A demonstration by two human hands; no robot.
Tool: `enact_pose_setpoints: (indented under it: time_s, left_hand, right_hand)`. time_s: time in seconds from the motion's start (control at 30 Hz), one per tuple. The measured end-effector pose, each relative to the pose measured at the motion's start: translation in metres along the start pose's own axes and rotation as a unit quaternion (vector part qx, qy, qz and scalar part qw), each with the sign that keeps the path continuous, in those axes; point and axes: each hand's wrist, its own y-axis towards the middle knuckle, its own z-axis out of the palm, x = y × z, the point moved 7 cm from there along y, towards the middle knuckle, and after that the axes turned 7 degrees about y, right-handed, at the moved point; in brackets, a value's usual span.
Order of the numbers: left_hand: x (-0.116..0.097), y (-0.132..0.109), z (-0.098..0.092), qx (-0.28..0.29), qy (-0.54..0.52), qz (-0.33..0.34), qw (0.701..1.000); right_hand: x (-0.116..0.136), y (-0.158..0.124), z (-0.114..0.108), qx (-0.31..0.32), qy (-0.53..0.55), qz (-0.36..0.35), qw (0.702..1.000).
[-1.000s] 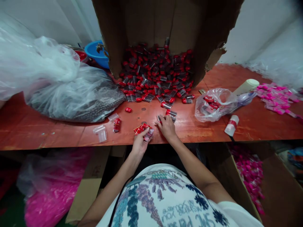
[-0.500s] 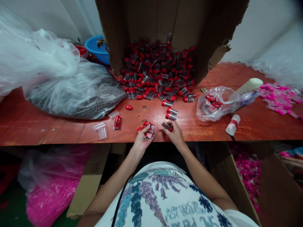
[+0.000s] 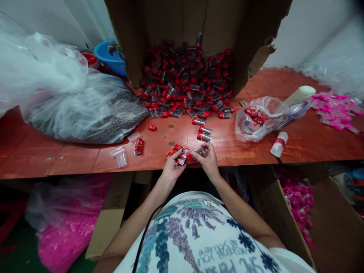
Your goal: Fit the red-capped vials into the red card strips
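My left hand is closed on a small stack of red printed labels at the front edge of the table. In my right hand is a small clear bottle with a red cap and dark contents. Its capped end points left and meets the labels; whether it touches them I cannot tell. Just beyond my right hand lie two more red-capped bottles on their sides. To the left are a small red-wrapped roll, a loose red cap and clear uncapped tubes.
A torn cardboard box lies open at the back, spilling a heap of red-capped bottles. A bulky clear bag of dark beads fills the left. On the right are a plastic bag with red labels, a white roll and pink-capped tubes.
My right hand has moved slightly left and turned the bottle, so its red cap now sits against the labels. My left hand keeps the labels. The whole view has shifted a little.
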Motion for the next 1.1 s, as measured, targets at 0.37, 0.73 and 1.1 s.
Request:
enact_pose_setpoints:
  time_s: [0.37,0.73,1.1]
  left_hand:
    - [0.001,-0.015,0.013,0.029,0.059,0.101,0.993]
    - [-0.001,-0.007,0.008,0.027,0.018,0.101,0.994]
    - [-0.002,-0.001,0.009,0.045,0.02,0.126,0.991]
  right_hand:
    - [-0.004,0.001,-0.007,-0.062,0.047,0.02,0.997]
    - [-0.007,-0.003,-0.005,-0.068,0.118,0.033,0.99]
    - [-0.021,-0.011,0.001,-0.04,0.101,0.074,0.991]
